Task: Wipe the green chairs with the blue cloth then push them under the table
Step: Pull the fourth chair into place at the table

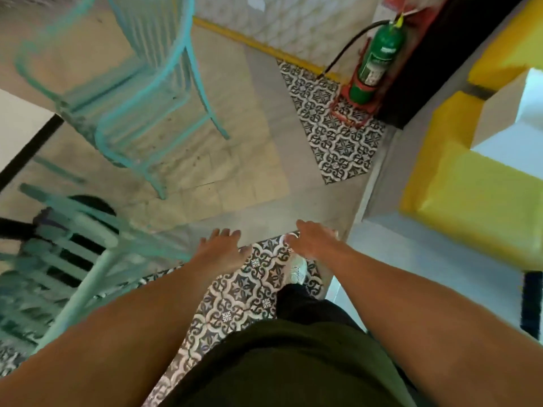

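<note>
We see two green chairs at the left: one chair (126, 92) stands upper left beside the white table (17, 124), the nearer chair (73, 248) lower left. Our left hand (220, 251) and right hand (311, 239) reach forward over the patterned floor (244, 292), fingers spread, holding nothing.
</note>
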